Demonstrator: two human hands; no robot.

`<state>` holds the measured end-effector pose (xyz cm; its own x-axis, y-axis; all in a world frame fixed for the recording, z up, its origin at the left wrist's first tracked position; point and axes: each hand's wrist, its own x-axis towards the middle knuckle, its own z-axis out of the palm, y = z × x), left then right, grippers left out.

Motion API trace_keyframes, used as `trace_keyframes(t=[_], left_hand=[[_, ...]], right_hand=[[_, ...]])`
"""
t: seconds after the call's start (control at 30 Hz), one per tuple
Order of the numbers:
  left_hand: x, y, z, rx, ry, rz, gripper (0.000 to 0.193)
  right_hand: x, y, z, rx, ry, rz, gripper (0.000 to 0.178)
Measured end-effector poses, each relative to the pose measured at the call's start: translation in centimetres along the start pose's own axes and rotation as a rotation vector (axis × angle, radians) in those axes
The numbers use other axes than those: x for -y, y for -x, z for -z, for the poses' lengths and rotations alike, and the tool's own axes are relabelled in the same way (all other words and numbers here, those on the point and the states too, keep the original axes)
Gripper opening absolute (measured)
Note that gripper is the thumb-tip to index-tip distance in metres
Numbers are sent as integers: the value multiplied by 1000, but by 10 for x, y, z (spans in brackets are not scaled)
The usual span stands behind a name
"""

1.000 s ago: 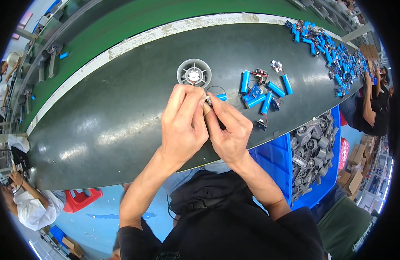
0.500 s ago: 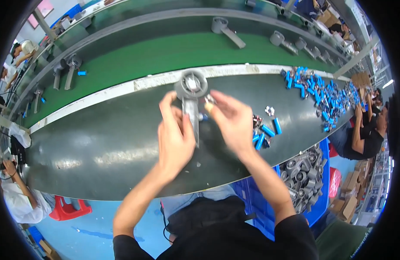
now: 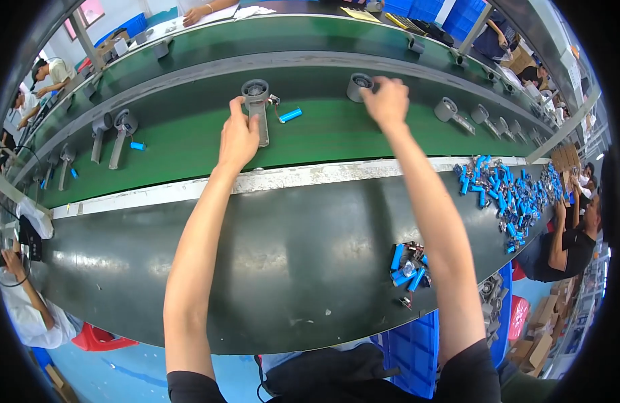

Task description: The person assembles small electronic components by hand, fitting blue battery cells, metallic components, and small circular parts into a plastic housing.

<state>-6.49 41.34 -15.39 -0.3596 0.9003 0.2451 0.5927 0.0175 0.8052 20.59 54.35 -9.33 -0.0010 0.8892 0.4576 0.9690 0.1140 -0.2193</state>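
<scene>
My left hand (image 3: 239,136) is closed on the handle of a grey fan housing (image 3: 255,88), a round head with a long flat handle, over the green belt. Beside its head a blue battery (image 3: 291,115) lies on the belt, with a small wired part near it. Farther right, my right hand (image 3: 389,104) has its fingers at the rim of another grey fan housing (image 3: 357,86). The fingers partly cover this one, and its handle is hidden behind them.
More grey housings stand along the green belt (image 3: 310,138), left and right. On the dark worktable (image 3: 290,269) lie a small cluster of blue batteries (image 3: 407,272) and a large heap (image 3: 508,195) at right. Blue crates (image 3: 417,349) stand below the table edge. Co-workers sit both sides.
Both hands have moved forward from the worktable to the belt. The left carried its fan housing there; the right parted from it and reached another housing.
</scene>
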Motion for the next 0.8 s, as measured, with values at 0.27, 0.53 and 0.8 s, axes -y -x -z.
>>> trace_keyframes(t=[0.27, 0.53, 0.8], left_hand=[[-45, 33, -13, -164, 83, -254, 22], [-125, 127, -42, 406, 147, -438, 13], [-187, 181, -120, 799, 235, -629, 23]], right_hand=[[-74, 17, 7, 624, -689, -235, 34], [-53, 169, 170, 532, -777, -360, 32], [-118, 324, 262, 161, -1009, -596, 14]])
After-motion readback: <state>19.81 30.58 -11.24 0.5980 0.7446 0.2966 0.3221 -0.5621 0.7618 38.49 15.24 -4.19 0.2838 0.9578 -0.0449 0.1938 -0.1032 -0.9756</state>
